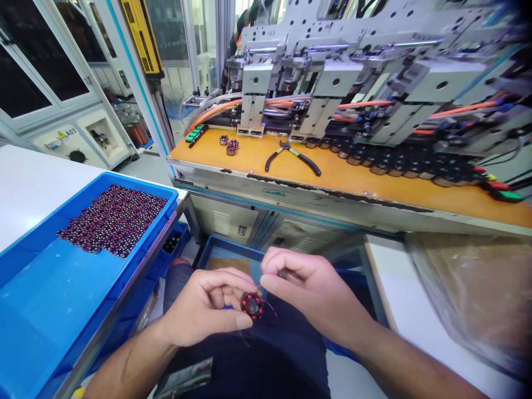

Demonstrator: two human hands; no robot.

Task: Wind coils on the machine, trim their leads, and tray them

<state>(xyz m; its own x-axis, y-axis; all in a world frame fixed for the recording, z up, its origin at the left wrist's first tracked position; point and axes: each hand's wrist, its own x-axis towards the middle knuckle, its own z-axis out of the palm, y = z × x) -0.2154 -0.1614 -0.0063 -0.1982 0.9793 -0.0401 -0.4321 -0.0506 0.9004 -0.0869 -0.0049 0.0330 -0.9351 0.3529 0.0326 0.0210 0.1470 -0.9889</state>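
Between the thumb and fingers of my left hand (203, 310) is a small ring-shaped motor stator (246, 305), dark with red windings. Loose thin copper wires (272, 308) stick out from its right side and from below. My right hand (311, 288) is closed in a pinch just above and to the right of the stator. A fine wire seems to run up to its fingertips, though the pinch point is partly hidden. Both hands are over my lap.
At left, a blue tray (54, 310) bears many wound stators (116, 219). Cutting pliers (306, 159), a few loose stators (231, 148) and a black marker (197, 137) lie on the orange bench (249, 158) below a winding machine (332, 77). Clear plastic sheeting (465, 288) is at right.
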